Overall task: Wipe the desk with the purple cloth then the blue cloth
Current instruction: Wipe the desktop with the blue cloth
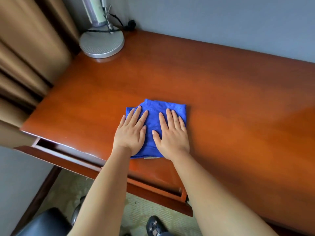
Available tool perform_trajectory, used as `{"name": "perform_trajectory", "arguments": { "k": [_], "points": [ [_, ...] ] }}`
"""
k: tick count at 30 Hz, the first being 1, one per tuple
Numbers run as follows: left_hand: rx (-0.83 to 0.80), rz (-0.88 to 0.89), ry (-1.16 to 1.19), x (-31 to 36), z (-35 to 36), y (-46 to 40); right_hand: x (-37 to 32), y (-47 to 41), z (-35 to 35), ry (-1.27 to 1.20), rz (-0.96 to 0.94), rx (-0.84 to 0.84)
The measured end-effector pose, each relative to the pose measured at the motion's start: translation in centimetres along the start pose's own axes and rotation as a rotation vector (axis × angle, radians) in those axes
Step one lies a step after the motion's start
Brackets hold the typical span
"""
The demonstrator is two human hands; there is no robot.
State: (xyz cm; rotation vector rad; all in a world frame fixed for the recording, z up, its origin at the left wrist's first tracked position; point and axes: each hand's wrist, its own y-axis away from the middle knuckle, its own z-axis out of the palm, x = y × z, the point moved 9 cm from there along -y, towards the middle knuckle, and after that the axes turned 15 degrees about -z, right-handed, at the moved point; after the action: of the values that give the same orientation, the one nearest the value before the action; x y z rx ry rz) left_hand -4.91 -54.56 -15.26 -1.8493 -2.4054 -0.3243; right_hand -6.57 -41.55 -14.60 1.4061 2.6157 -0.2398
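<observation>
A folded blue cloth (157, 109) lies flat near the front middle of the glossy reddish-brown desk (230, 103). My left hand (131, 132) presses flat on the cloth's left half, fingers straight and spread. My right hand (172, 133) presses flat on its right half, fingers straight, thumb stretched toward the left hand. Both palms cover the cloth's near part. No purple cloth is in view.
A grey round lamp base (102, 43) with a black cable stands at the desk's back left corner. Brown curtains (25, 53) hang at the left. A drawer (71, 151) under the desk's front edge is partly pulled out. A dark stool (46, 222) and a shoe (155, 226) are below.
</observation>
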Motion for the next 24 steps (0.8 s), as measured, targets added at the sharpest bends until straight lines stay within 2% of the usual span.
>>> {"name": "perform_trajectory", "arguments": {
  "k": [8,17,24],
  "points": [
    [0.029,-0.088,0.041,-6.5,-1.9,-2.6,-4.9,-5.7,1.1,0.005,-0.075,0.007],
    [0.11,-0.417,0.097,-18.3,-4.8,-3.2,-15.3,-14.4,4.1,0.004,-0.406,-0.119],
    [0.138,-0.514,0.122,-24.1,-6.5,-5.2,-20.3,-19.7,5.4,0.021,-0.497,-0.154]
  ]
}}
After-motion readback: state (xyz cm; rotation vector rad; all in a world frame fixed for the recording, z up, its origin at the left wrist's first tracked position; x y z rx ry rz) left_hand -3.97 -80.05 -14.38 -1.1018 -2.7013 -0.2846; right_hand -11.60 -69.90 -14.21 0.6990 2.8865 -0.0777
